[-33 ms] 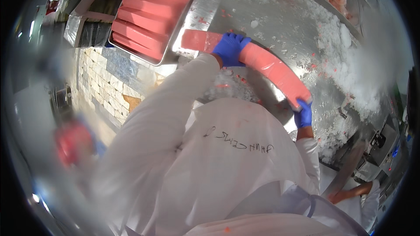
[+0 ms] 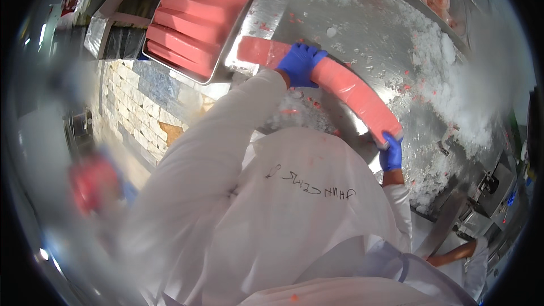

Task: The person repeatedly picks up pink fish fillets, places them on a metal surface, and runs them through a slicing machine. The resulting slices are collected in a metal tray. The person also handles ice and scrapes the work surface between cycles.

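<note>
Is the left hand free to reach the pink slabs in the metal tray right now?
Probably not freely: the left hand is clamped on the long pink block, whose other end the right hand grips. The tray of pink slabs lies close, with nothing between.

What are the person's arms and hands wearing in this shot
Both hands wear bright blue disposable gloves: the left hand and the right hand. The arms are covered by long white coat sleeves reaching down to the glove cuffs. The white garment has dark handwritten marking across its front and a few small pink specks.
</note>
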`<state>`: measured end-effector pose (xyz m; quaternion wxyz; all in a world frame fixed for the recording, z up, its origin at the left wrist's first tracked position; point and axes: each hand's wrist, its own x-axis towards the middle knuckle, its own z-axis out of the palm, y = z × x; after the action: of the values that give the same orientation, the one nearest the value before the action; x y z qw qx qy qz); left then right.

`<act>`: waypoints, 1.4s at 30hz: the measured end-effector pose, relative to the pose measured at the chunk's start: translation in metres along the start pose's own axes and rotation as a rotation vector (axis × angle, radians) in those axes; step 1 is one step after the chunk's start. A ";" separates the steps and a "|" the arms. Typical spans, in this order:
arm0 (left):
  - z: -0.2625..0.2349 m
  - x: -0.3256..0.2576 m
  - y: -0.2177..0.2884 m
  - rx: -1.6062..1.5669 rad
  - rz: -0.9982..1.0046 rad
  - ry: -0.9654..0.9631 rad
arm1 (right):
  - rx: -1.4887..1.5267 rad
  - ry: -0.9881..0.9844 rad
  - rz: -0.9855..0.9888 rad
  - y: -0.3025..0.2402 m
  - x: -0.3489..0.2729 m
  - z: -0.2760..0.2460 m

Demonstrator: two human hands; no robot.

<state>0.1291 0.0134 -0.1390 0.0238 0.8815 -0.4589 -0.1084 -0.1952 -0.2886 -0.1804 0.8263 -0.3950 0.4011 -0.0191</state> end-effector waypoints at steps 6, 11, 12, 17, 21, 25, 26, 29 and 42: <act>-0.003 -0.007 -0.001 0.059 0.205 -0.039 | -0.254 0.067 0.254 0.032 -0.056 -0.016; -0.013 -0.011 -0.003 0.219 0.158 -0.053 | -0.044 -0.179 0.566 0.013 -0.065 -0.003; -0.009 -0.016 -0.003 0.269 0.131 0.077 | -0.034 -0.232 0.612 0.007 -0.056 0.008; -0.053 -0.063 0.047 -0.148 0.294 0.264 | -0.051 -0.366 0.331 -0.011 -0.037 0.139; -0.079 -0.083 0.060 -0.119 -0.010 0.533 | -0.388 -0.659 -0.133 -0.042 -0.053 0.203; -0.104 -0.087 0.022 0.015 -0.179 0.566 | -0.085 -0.557 0.188 -0.084 -0.132 0.145; -0.103 -0.090 0.017 0.017 -0.208 0.562 | -0.043 -0.548 0.215 -0.106 -0.159 0.136; -0.060 -0.092 -0.012 0.004 -0.150 0.510 | -0.261 -0.506 -0.018 -0.125 -0.181 0.133; -0.070 -0.061 -0.208 0.026 -0.642 0.279 | -0.742 -0.160 -0.580 -0.116 -0.140 0.191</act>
<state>0.2772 0.1786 -0.0899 0.0397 0.9874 -0.1520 0.0167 -0.1276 -0.1979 0.0583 0.6185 -0.7591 0.1891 -0.0737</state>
